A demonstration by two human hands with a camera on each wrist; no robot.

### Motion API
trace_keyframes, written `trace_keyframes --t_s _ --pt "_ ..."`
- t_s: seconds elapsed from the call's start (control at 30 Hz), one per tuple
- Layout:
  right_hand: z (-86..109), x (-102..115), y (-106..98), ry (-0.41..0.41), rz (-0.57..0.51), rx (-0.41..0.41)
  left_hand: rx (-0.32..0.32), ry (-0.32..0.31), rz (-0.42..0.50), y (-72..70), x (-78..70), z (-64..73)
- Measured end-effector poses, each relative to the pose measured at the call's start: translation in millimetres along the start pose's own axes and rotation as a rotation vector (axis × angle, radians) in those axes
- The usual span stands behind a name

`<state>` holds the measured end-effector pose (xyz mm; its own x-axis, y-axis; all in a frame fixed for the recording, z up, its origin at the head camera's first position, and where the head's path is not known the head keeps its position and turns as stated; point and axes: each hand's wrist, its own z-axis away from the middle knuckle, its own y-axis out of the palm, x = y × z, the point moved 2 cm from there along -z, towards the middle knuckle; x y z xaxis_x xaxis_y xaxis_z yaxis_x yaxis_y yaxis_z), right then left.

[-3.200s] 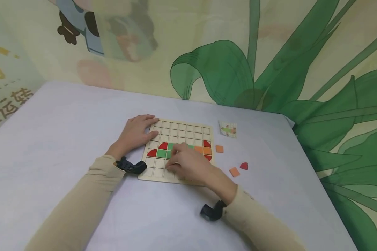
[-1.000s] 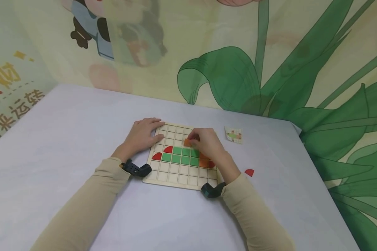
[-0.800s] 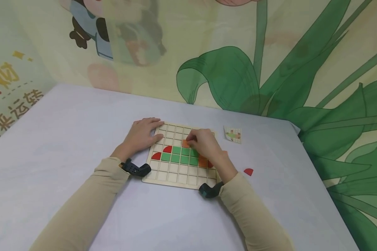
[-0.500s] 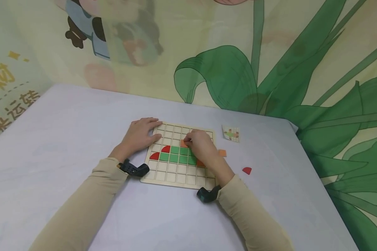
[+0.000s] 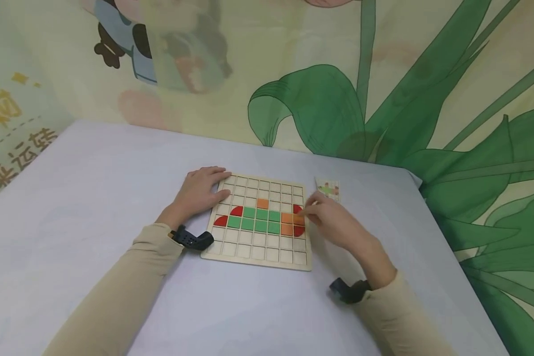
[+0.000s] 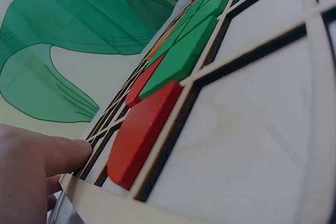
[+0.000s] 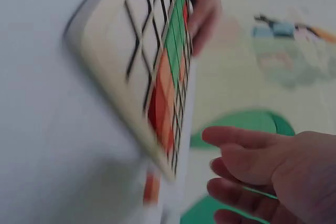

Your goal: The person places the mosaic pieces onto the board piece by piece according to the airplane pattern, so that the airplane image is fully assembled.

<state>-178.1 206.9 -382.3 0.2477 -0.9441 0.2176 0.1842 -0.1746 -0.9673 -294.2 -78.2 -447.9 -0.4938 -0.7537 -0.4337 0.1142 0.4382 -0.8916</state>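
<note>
My left hand rests on the left edge of the wooden grid board, fingers and thumb at its rim. Green square tiles fill the middle cells, with red quarter-circle tiles at the left end. Orange square tiles and more red ones lie at the right, and one orange tile sits alone above the green. Over the board's right edge hovers my right hand, its fingers loosely bent and empty. Below it, in the right wrist view, a loose orange tile lies off the board.
A small pattern card lies past the board's right corner, partly covered by the right hand. The white tabletop reaches back to a printed wall. The loose red quarter-circle is hidden from the head view.
The right hand put an orange square tile into the cell above the green row and let it go. It has since moved right to the board's edge. The left hand stays put.
</note>
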Motion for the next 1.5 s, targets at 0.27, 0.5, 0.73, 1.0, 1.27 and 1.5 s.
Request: trace_keyframes --t_s 0.27,0.5,0.73,1.0,1.27,1.5 --pt "48.0 -72 4 0.210 -0.057 0.077 0.007 -0.020 -0.023 -6.1 2.6 0.7" --pt "57.2 -82 18 0.188 -0.069 -0.004 0.006 -0.016 -0.019 -6.0 5.3 0.7" --pt "49.4 -86 20 0.189 -0.097 -0.011 -0.015 -0.017 -0.011 -4.5 6.5 1.7" --pt "16.0 -71 23 0.225 -0.234 -0.009 -0.004 -0.017 -0.016 -5.0 6.3 1.7" --pt "-47.9 -15 17 0.138 -0.307 -0.142 0.001 -0.012 -0.004 -4.3 2.8 2.2" --pt "-93.7 12 21 0.089 -0.275 -0.134 -0.010 0.008 0.001 -0.8 -1.7 0.7"
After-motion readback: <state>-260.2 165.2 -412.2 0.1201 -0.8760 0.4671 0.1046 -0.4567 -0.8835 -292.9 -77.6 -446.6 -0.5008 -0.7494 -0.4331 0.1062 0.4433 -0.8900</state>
